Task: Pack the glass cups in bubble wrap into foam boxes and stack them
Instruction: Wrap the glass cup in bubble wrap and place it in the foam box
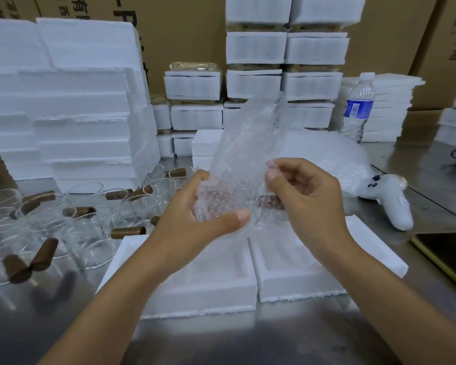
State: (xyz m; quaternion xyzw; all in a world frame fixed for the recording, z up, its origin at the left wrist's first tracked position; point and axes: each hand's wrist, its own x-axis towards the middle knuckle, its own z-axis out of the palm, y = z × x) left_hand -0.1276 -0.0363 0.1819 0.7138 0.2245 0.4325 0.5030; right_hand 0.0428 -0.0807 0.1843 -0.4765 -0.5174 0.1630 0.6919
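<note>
Cardboard cartons [179,35] close off back; steel table [248,338] below, dull sheen. Upper left: foam slabs [63,101], white, grainy, stacked within reach. Lower centre: two open foam boxes [195,293], moulded hollows up, ready under my hands. Centre: bubble wrap [242,143], clear pimpled sheet, standing tall. My left hand [195,214] cradles glass cup [216,204] through wrap, thumb across front. My right hand [308,196] pinches sheet edge, likely to roll it round. Left of frame: unwrapped cups [90,214], brown handles.

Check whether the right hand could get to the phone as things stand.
Probably yes: only bare table lies between the right hand and the phone, but the hand is pinching the bubble wrap and must let go first.
</note>
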